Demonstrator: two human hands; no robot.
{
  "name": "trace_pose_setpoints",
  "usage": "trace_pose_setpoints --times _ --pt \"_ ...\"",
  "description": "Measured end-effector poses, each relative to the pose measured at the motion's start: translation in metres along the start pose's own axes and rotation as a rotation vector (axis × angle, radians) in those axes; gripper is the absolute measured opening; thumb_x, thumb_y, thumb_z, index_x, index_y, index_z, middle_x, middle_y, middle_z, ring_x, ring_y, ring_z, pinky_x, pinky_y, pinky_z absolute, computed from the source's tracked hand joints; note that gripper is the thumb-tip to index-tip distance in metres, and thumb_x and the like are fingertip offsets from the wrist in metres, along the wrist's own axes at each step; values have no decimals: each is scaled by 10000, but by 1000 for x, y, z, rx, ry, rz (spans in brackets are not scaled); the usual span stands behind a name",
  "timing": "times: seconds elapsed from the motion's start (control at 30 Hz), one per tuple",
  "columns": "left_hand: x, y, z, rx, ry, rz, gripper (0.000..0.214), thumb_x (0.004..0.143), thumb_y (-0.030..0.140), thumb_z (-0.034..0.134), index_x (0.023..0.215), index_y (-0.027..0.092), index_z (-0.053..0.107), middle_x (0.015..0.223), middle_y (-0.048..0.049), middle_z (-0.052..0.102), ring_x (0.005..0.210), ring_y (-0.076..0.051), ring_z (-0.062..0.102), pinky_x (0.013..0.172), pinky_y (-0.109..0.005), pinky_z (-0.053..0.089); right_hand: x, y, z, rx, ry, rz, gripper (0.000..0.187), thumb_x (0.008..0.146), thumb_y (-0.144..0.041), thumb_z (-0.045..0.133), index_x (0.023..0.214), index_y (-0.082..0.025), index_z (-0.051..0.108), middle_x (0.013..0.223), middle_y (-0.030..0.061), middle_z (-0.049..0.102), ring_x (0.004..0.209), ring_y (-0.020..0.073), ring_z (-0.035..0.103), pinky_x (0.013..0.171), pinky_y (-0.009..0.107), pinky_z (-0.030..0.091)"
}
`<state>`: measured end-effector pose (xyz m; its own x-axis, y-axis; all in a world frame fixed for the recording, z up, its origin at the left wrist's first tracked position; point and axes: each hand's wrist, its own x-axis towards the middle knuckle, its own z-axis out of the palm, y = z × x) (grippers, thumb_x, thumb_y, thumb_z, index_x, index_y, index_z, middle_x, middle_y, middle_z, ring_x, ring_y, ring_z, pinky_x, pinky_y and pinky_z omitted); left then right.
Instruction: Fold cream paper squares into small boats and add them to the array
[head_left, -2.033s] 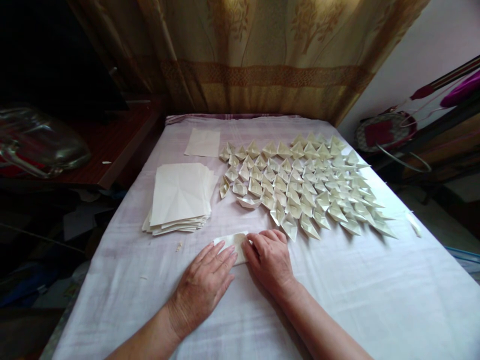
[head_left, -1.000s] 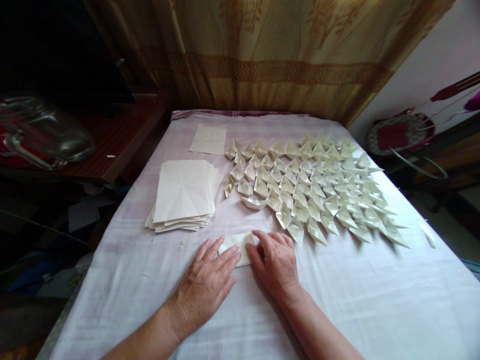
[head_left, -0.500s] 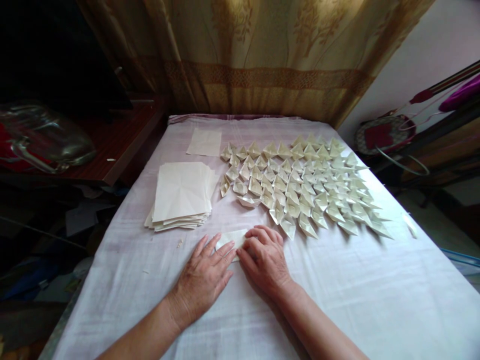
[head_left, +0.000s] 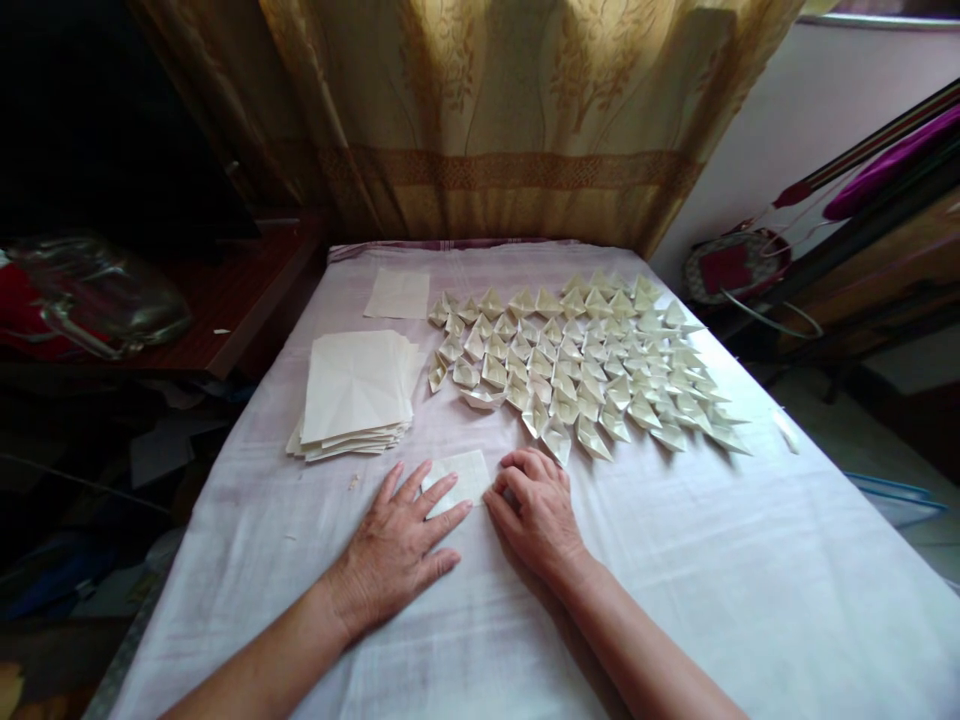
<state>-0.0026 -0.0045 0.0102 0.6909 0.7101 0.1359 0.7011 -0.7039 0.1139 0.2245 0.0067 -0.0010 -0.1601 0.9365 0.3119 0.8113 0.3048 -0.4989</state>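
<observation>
The left hand [head_left: 394, 545], grip spread flat, pressed the folded paper [head_left: 459, 478] at 6 o'clock on the desk [head_left: 712, 560], the right hand [head_left: 541, 512] curled at its 3 o'clock edge, pinching or not unclear, so uneven pressure might have skewed the crease.

Surface: a table draped in a white cloth [head_left: 675, 560], wrinkled, with a striped hem at the far edge. Far left, a single paper sheet [head_left: 397, 294] lies flat. Nearer, a stack of creased paper sheets [head_left: 356, 392], edges fanned. Centre to right, folded paper boats [head_left: 585, 360] packed in touching rows. At the near edge, a small folded paper [head_left: 459, 476] lies flat, the left hand [head_left: 394, 550] spread over it and the right hand [head_left: 541, 510] at its right edge. A paper scrap [head_left: 786, 432] lies far right.
</observation>
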Motion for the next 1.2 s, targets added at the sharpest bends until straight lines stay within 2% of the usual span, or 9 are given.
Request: trace_pose_setpoints --times 0.23,0.4,0.57,0.8,1.0,1.1,1.2 --pt "-14 -17 -4 23 -17 75 525 919 442 597 1421 327 495 1497 -24 498 1385 -286 407 1198 -533 93 -1 0 2 -2 13 -4 86 835 -216 654 758 -223 618 1037 42 641 1077 238 531 903 383 352" --pt "-29 -31 -8 52 -31 67 495 955 463 534 1432 346 479 1495 -15 500 1422 -276 351 1200 -524 37 -2 2 3 -12 26 -14 105 839 -224 648 738 -222 619 1030 37 642 1060 228 542 895 374 361" --pt "-28 -36 -13 56 -37 58 445 955 489 524 1386 375 526 1445 10 552 1390 -260 392 1200 -503 0 -2 2 3 -4 15 -5 99 836 -226 655 745 -221 616 1036 37 644 1069 234 541 895 378 356" --pt "-20 -41 -21 19 -88 50 431 911 540 572 1330 439 573 1475 -30 511 1377 -284 406 1178 -538 83 -2 4 5 -24 32 -21 96 837 -224 641 743 -223 624 1031 39 645 1058 227 550 888 371 369" --pt "-17 -42 -29 -38 -175 20 486 888 577 585 1355 451 545 1521 -46 457 1410 -316 369 1165 -580 123 -2 4 5 -19 42 -20 104 836 -228 642 733 -227 624 1026 36 650 1057 233 542 889 379 362" --pt "-19 -41 -28 -24 -173 31 511 887 593 578 1372 441 529 1527 -53 450 1422 -314 355 1169 -578 114 -2 3 5 -9 40 -16 111 835 -227 647 727 -226 620 1032 35 651 1050 235 540 884 384 355" --pt "-23 -37 -22 20 -135 59 536 906 603 541 1396 387 516 1480 -42 514 1418 -277 367 1192 -537 67 -2 3 4 1 31 -13 109 831 -225 656 729 -223 617 1033 32 649 1054 231 541 890 379 355"
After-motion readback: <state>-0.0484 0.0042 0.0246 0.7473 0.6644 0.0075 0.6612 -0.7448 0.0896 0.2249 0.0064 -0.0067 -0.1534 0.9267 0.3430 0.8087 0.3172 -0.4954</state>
